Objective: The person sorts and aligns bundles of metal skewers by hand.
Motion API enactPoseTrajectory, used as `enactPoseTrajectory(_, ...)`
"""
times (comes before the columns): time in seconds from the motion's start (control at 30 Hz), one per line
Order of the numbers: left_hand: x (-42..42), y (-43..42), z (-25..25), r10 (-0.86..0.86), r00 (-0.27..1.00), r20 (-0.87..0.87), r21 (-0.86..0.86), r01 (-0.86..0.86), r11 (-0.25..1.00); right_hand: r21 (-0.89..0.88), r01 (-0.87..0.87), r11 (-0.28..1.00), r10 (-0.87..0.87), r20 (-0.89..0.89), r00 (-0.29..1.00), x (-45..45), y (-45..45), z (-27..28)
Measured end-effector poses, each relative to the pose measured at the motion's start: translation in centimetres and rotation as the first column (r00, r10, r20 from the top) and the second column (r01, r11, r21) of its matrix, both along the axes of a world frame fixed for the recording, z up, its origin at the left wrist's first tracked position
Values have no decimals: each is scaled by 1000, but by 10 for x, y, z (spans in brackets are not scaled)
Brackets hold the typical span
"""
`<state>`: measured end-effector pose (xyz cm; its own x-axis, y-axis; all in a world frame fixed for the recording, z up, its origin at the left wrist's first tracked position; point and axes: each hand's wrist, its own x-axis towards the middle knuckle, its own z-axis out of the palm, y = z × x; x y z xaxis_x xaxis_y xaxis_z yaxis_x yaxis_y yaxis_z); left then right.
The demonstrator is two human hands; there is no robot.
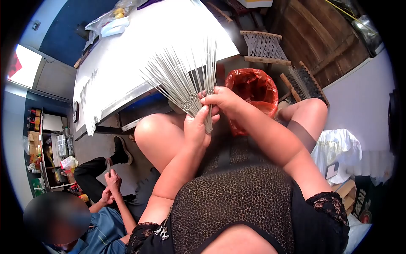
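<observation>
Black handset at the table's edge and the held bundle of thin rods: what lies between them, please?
In the head view, between the black handset and the held bundle lie more thin rods, then bare white tabletop.

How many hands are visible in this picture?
4: the wearer's left hand and right hand at the thin sticks, plus the co-worker's upper hand and lower hand at lower left.
</observation>
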<state>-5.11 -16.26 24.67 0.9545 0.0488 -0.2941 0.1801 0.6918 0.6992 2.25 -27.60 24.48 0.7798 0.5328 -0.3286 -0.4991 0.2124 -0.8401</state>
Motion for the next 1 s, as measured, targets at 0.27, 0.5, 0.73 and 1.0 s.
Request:
enactPoseTrajectory(0.27,3,2,-13,-5,999,36,-23,6,1000,99,-49,994,53,-36,998,-3,1,-1)
enactPoseTrajectory(0.5,46,3,11,107,990,-90,-94,-115,989,116,30,993,-30,-2,1000,23,14,0)
enactPoseTrajectory(0.73,41,13,-3,55,998,-25,-70,-57,996,104,8,995,5,-121,993,-2,-9,6)
enactPoseTrajectory(1.0,44,17,-2,30,996,-79,-74,-36,997,171,-75,983,89,-78,993,-8,-16,0)
